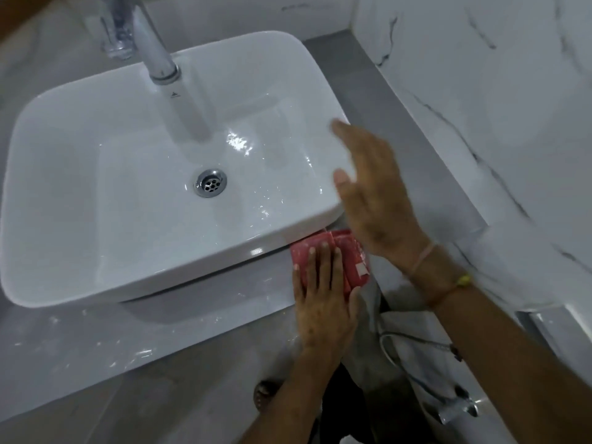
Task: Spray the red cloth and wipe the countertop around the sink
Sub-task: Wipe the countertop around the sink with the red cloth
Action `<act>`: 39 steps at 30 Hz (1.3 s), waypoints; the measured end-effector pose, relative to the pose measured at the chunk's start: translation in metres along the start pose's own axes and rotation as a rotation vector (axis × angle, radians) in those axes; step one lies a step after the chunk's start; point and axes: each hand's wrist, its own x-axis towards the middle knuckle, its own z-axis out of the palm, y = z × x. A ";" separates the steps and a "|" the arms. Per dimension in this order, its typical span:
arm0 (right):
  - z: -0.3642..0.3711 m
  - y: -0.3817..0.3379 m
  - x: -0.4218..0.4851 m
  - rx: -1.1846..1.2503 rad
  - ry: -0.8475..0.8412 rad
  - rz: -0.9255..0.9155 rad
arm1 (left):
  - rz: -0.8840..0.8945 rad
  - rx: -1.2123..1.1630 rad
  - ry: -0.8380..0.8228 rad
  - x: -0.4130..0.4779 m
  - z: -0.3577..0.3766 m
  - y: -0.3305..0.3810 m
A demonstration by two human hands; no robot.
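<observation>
A folded red cloth [347,256] lies on the grey countertop [198,318] at its front right end, tucked against the base of the white vessel sink [134,200]. My left hand [323,299] presses flat on the cloth, fingers spread forward and thumb curled at its right edge. My right hand [374,193] hovers open and blurred over the sink's right rim, holding nothing. No spray bottle is in view.
A chrome tap [160,56] rises behind the basin, and a drain [210,182] sits in its middle. A white marble wall [499,107] closes the right side. Below the counter's right end hang a metal hose [416,344] and a chrome fitting [455,408].
</observation>
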 end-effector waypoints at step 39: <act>0.251 -0.230 0.019 -0.094 -0.857 -0.548 | -1.039 -0.143 0.282 -0.150 -0.093 -0.414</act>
